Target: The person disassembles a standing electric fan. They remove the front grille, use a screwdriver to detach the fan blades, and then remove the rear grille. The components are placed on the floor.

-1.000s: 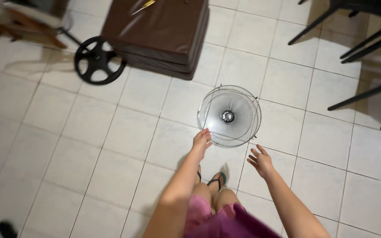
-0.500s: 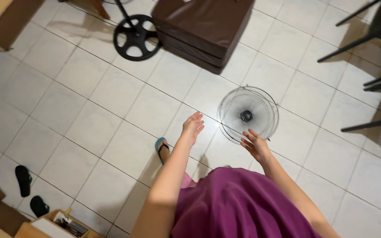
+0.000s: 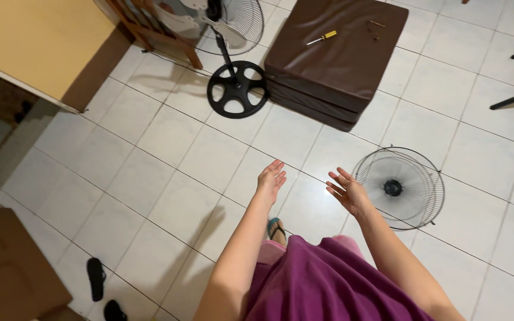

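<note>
Wire grille (image 3: 398, 188), 1, flat on floor (image 3: 168, 142) just beside right hand (image 3: 347, 192). Left hand (image 3: 270, 178) apart; both w/ fingers spread, empty. 1 fan (image 3: 227, 47), 3 cushions (image 3: 334, 53), 1 screwdriver (image 3: 321, 38).

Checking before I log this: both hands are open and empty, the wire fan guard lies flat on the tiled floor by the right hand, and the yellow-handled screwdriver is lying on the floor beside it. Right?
Not quite. The yellow-handled screwdriver lies on top of the brown cushion stack, not on the floor. The rest holds: the left hand and right hand are open and empty, and the wire fan guard lies flat on the tiled floor by the right hand. The head view shows this.
</note>
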